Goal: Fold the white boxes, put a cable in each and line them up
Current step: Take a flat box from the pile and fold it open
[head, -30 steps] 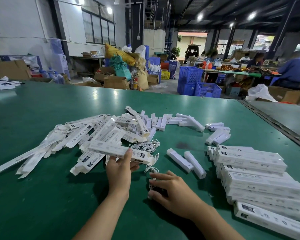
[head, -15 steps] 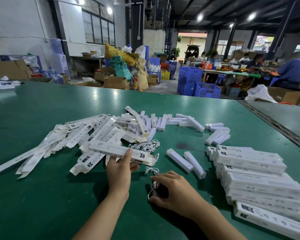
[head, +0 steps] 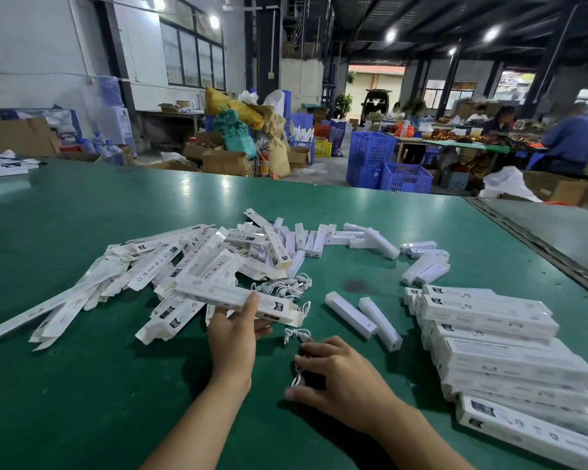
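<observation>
My left hand (head: 233, 337) grips a folded white box (head: 218, 295), held level just above the green table (head: 82, 401), its open flaps pointing right. My right hand (head: 336, 371) lies on the table with its fingers curled round a white cable (head: 297, 337), whose loose end snakes out past the fingertips. A small heap of white cables (head: 286, 286) lies just beyond the box. Flat unfolded boxes (head: 116, 276) are piled to the left. A row of filled boxes (head: 496, 354) lines the right side.
Two small white inner boxes (head: 364, 317) lie between my hands and the filled row, and more of them (head: 319, 239) are scattered further back. Past the table's far edge stand blue crates (head: 387, 164), sacks and cardboard boxes. People sit at a bench at the far right.
My right hand has gathered the cable closer toward me, its fingers curling tighter on it. My left hand and its box have stayed where they were.
</observation>
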`<action>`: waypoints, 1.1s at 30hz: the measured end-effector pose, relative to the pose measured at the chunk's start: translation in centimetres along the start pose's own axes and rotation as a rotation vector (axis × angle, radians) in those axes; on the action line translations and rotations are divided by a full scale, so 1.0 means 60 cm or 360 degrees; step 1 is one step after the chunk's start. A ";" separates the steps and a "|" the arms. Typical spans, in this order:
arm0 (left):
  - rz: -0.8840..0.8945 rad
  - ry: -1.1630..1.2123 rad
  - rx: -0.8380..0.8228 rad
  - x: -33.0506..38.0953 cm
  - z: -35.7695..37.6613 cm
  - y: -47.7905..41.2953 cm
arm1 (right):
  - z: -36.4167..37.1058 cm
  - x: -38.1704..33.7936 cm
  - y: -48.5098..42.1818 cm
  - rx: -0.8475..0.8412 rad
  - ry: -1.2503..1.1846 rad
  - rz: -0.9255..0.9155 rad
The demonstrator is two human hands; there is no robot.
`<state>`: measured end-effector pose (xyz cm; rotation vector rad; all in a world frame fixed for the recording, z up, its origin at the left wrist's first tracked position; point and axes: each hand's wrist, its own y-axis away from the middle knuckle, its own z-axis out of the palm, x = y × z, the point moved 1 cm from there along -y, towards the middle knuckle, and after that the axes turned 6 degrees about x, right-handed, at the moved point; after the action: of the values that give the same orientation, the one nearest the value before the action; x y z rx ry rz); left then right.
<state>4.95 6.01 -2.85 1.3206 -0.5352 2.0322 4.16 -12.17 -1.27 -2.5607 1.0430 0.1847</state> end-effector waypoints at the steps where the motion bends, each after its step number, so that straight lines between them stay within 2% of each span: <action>1: -0.0005 0.0000 0.0002 -0.001 -0.001 0.000 | 0.002 -0.004 -0.002 -0.0014 0.0020 0.0004; 6: -0.0023 -0.0022 -0.0002 -0.004 0.002 0.000 | 0.000 -0.009 -0.006 -0.0087 -0.0019 0.0005; 12: -0.0032 -0.0012 -0.0011 -0.004 0.001 -0.003 | -0.025 0.003 -0.013 -0.0319 -0.0130 0.0013; 16: -0.0035 -0.0002 -0.0018 -0.004 0.000 -0.003 | -0.028 0.013 -0.016 -0.0312 -0.0112 0.0210; 20: -0.0041 0.0002 -0.0015 -0.004 0.002 -0.005 | -0.026 0.023 -0.013 -0.0171 -0.0246 0.0298; 25: -0.0038 0.0013 -0.0015 -0.004 0.000 -0.004 | -0.026 0.026 -0.010 -0.0076 -0.0279 0.0244; 29: -0.0037 0.0038 -0.0010 -0.002 -0.002 -0.002 | -0.017 0.026 -0.002 0.0201 -0.0511 0.0396; 33: -0.0022 0.0054 -0.0023 -0.001 0.002 0.001 | -0.007 0.025 0.002 0.0445 -0.1035 0.0700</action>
<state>4.98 5.88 -2.86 1.2760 -0.5229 2.0321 5.15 -13.36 -1.30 -1.7901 1.2248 0.8519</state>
